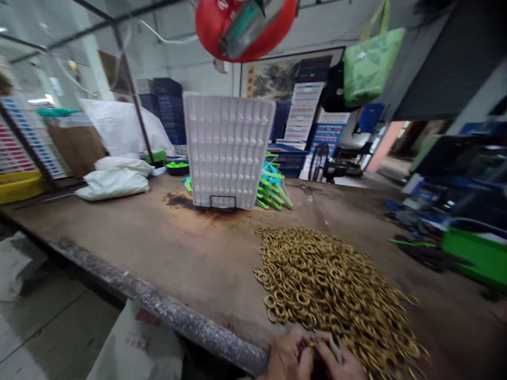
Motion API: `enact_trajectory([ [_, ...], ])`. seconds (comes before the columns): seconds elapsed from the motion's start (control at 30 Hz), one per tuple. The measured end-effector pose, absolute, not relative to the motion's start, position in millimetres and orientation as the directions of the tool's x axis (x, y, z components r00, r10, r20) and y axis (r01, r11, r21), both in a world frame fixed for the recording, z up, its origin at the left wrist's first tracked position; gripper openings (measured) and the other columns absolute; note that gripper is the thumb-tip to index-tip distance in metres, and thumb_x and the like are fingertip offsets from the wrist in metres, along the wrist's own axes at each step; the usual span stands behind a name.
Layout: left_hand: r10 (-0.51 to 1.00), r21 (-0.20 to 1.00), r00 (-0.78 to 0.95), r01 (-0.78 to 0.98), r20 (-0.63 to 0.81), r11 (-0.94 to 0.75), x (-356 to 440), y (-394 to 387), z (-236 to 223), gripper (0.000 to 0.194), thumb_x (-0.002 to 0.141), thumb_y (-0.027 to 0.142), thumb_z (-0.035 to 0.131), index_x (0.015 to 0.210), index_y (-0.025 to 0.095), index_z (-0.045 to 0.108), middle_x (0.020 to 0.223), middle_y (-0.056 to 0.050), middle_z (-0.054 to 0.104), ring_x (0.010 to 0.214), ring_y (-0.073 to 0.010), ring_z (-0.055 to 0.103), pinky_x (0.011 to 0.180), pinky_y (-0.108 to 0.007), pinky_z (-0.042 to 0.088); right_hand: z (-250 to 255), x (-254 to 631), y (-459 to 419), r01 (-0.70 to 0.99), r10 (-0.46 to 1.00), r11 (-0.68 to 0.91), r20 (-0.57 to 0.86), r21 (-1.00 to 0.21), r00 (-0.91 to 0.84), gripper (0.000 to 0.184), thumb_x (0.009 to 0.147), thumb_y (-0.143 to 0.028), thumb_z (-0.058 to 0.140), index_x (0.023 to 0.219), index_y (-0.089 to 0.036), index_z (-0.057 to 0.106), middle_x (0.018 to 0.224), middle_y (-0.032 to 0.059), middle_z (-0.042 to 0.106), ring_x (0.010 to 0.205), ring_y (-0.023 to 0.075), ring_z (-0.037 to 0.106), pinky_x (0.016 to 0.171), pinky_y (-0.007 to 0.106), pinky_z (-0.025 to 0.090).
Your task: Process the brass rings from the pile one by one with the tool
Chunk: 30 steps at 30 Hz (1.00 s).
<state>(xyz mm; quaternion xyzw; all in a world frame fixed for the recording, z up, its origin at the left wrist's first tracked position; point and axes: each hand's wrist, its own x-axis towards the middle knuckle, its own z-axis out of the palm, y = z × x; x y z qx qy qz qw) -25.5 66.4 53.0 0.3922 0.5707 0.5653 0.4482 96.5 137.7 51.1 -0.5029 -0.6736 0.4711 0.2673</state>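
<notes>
The bare left hand (288, 352) and bare right hand (344, 361) come together at the fingertips; blur hides whether they grip anything. Braced wrists would likely steady such fine fingerwork. Gold-coloured round rings (320, 279) lie heaped just beyond on the brown tabletop (178, 253); farther off, a white ribbed plastic tray (229, 150) stands upright.

Left grip (287, 353) and right grip (344, 361) sit close together, fingers (306, 363) bent.

green bag (372, 66) hanging, white sacks (114, 184), yellow tub (24, 193)
</notes>
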Motion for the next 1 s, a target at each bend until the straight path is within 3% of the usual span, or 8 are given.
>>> enact_trajectory([
  [0.1,0.965,0.997,-0.260,0.071,0.022,-0.003,-26,62,72,0.016,0.079,0.026,0.046,0.074,0.018,0.059,0.072,-0.003,0.057,0.072,-0.0157,0.049,0.071,-0.027,0.039,76,90,127,0.402,0.940,0.149,0.003,-0.903,-0.342,0.034,0.071,-0.051,0.048,0.068,-0.019,0.061,0.065,0.0029,0.063,0.066,0.0187,0.058,0.064,0.025,0.047],
  [0.27,0.971,0.993,-0.207,0.001,-0.118,0.121,-28,56,85,0.015,0.078,0.032,0.048,0.078,0.018,0.053,0.058,0.005,0.044,0.051,-0.0086,0.039,0.052,-0.021,0.034,95,84,116,0.390,0.930,0.225,0.078,-0.893,-0.358,0.026,0.078,-0.037,0.044,0.072,-0.017,0.059,0.064,-0.0010,0.054,0.061,0.0122,0.049,0.058,0.021,0.039],
  [0.43,0.940,0.945,-0.113,-0.105,-0.322,0.311,-25,49,86,0.031,0.073,0.047,0.054,0.083,0.018,0.049,0.053,0.008,0.044,0.040,-0.0057,0.034,0.040,-0.018,0.026,84,92,105,0.316,0.943,0.193,0.086,-0.929,-0.322,0.019,0.078,-0.030,0.047,0.068,-0.017,0.056,0.063,-0.0030,0.051,0.063,0.0111,0.047,0.061,0.021,0.037],
  [1.0,0.938,0.917,-0.003,-0.209,-0.348,0.339,-19,44,81,0.035,0.075,0.052,0.055,0.073,0.019,0.045,0.056,0.007,0.048,0.041,-0.0037,0.038,0.037,-0.014,0.025,85,103,95,0.245,0.947,0.157,0.075,-0.957,-0.312,0.015,0.078,-0.026,0.048,0.071,-0.017,0.057,0.066,-0.0023,0.057,0.066,0.0118,0.050,0.065,0.023,0.038],
])
